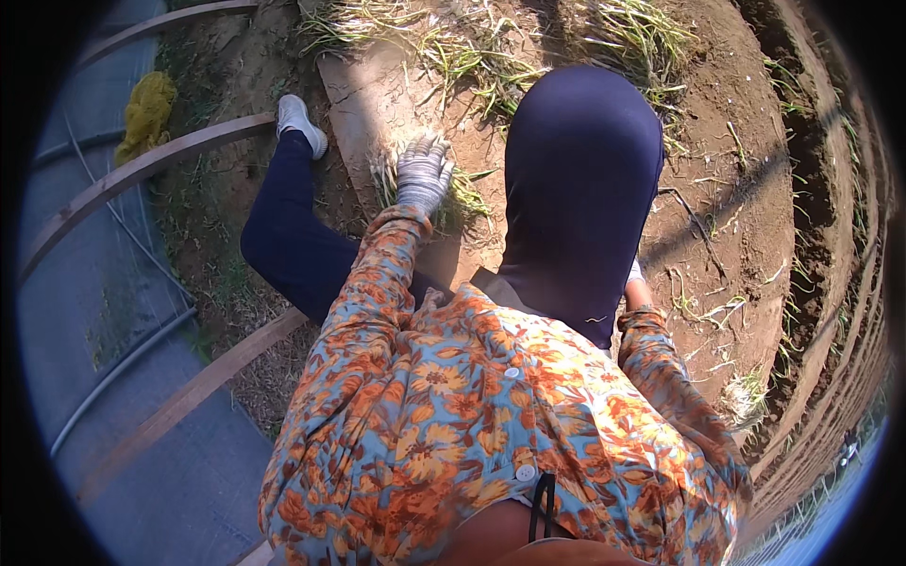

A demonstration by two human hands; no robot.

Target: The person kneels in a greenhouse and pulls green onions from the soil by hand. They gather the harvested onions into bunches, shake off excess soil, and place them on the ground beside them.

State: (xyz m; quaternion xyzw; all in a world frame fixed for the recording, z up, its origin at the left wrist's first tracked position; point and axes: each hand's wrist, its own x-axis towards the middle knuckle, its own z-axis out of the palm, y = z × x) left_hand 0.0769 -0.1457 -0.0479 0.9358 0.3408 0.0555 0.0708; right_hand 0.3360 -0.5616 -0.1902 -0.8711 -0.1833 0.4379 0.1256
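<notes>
My left hand (425, 173), in a grey-white knit glove, lies over a small bunch of slender green plants (467, 198), perhaps scallions. Pale stems and roots stick out on its left side, green leaves on its right. Its palm is hidden, so I cannot tell how firmly it holds them. A flat, earth-covered board or sheet (354, 113) lies partly beneath the bunch. Behind my raised knee in dark trousers, only a sliver of my right hand (635, 272) and its bare wrist show; its fingers and anything in them are hidden.
Loose piles of the same plants lie on the soil at the top centre (460, 56) and top right (637, 35). Another small bunch (743, 400) lies lower right. Planted furrows (814, 212) run down the right. Curved-looking wooden bars (170, 148), plastic sheeting and a yellow mesh bag (147, 113) are at left.
</notes>
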